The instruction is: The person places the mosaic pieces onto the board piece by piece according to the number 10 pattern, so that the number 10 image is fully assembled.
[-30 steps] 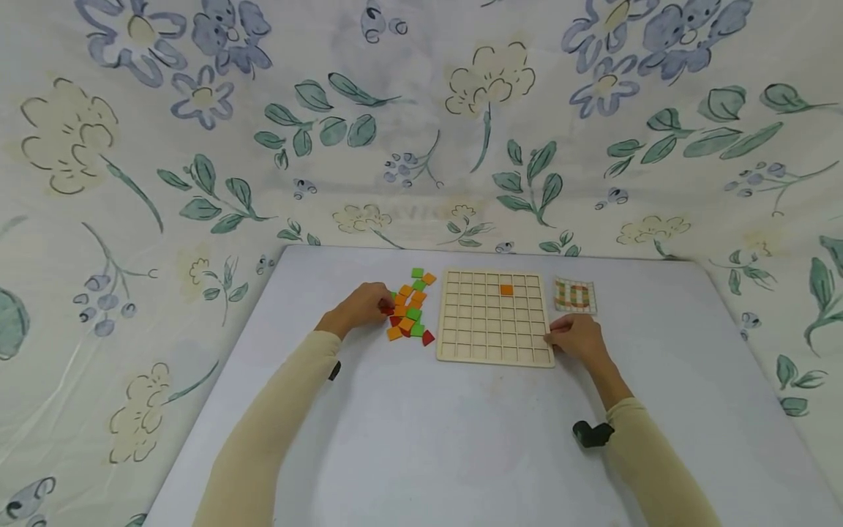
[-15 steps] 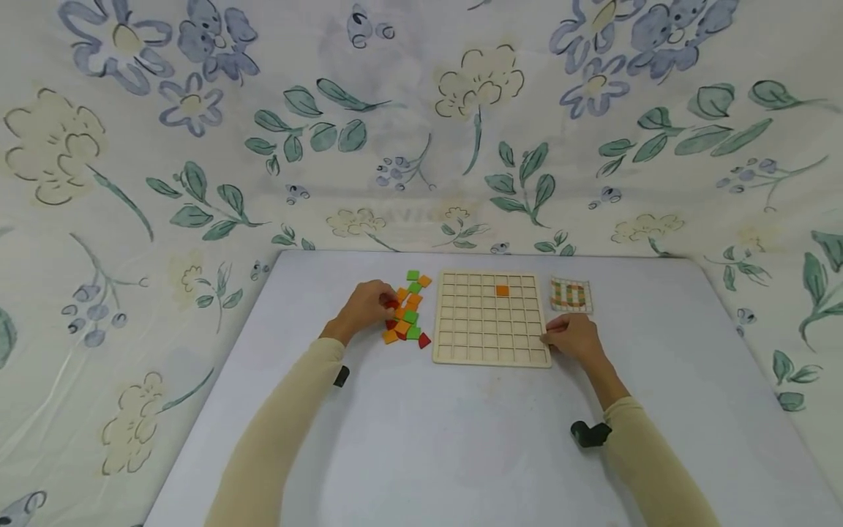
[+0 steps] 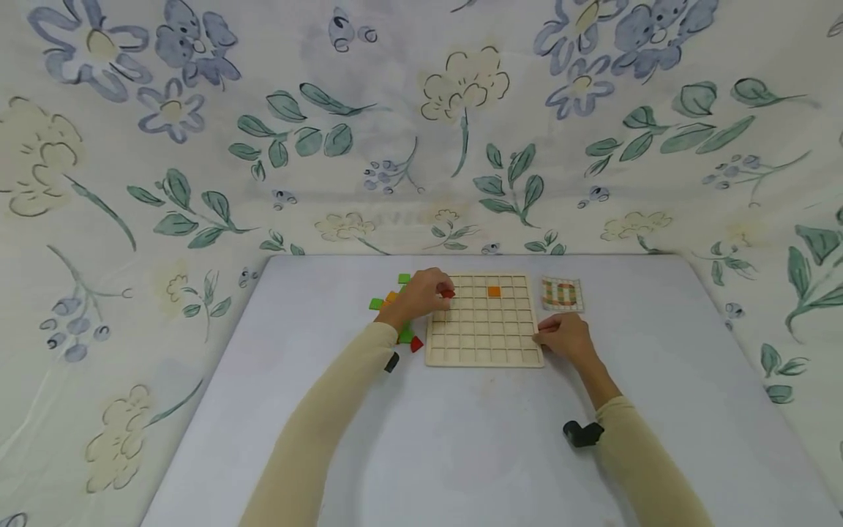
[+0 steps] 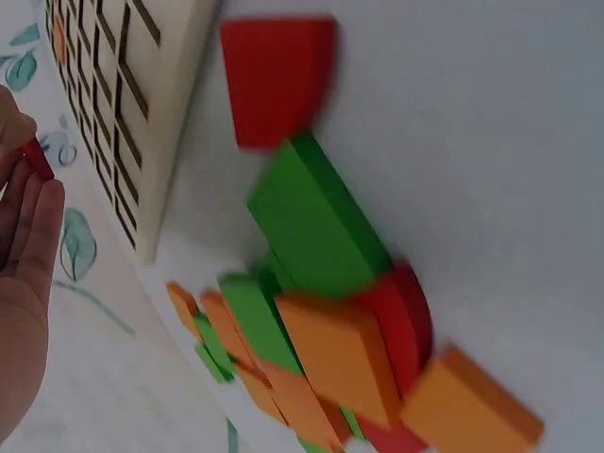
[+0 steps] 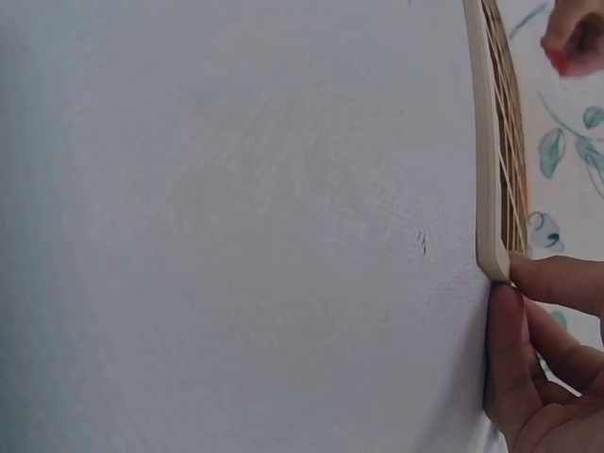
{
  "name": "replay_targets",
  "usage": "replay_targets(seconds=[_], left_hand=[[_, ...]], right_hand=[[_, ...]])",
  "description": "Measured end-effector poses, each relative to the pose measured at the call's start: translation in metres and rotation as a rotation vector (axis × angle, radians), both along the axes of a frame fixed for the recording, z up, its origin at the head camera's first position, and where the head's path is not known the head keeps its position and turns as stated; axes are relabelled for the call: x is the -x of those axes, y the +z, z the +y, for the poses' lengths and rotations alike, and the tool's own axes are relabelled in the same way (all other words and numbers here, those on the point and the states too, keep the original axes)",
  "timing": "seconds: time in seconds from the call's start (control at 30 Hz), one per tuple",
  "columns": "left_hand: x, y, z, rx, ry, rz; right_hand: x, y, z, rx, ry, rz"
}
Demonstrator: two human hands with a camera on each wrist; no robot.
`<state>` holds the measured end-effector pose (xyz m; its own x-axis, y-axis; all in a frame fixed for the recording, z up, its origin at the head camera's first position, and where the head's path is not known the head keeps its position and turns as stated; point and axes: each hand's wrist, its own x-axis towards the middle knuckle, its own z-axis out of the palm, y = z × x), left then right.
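My left hand (image 3: 421, 294) pinches a small red tile (image 3: 448, 293) above the far left part of the pale wooden grid board (image 3: 484, 329). In the left wrist view this red tile (image 4: 39, 159) shows edge-on between thumb and fingers. At the board's right edge, my right hand (image 3: 568, 338) grips the rim between thumb and fingers; the right wrist view shows the thumb on top of the board's corner (image 5: 493, 260). One orange tile (image 3: 494, 291) lies in a cell near the board's far side. Left of the board lies a pile of tiles, partly hidden by my left hand and wrist.
The pile holds green tiles (image 4: 316, 222), orange tiles (image 4: 340, 354) and red rounded pieces (image 4: 278, 80). A checked pattern card (image 3: 561, 294) lies right of the board. All rest on a white table (image 3: 461, 439), with a floral cloth (image 3: 395, 146) behind.
My left hand has left the tile pile with a red tile and moved right, over the board. The right hand still holds the board's edge. The head view has shifted slightly.
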<state>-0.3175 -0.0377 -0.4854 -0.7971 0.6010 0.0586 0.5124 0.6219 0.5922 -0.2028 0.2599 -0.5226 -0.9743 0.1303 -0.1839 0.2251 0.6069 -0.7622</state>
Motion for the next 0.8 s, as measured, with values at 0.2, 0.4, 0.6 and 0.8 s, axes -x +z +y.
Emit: replay_targets(seconds=[0.2, 0.4, 0.6, 0.8], left_hand=[[-0.003, -0.007, 0.048, 0.031, -0.087, 0.026], [0.003, -0.011, 0.077, 0.073, -0.129, 0.031], [0.012, -0.019, 0.094, 0.096, -0.161, 0.026], [0.021, -0.025, 0.108, 0.143, -0.18, 0.04]], right_hand=[[0.002, -0.003, 0.0, -0.004, -0.003, 0.01], [0.002, -0.005, -0.001, 0.002, 0.01, 0.028], [0.002, -0.006, 0.0, 0.005, -0.014, 0.021], [0.004, -0.007, 0.002, 0.004, -0.018, 0.039]])
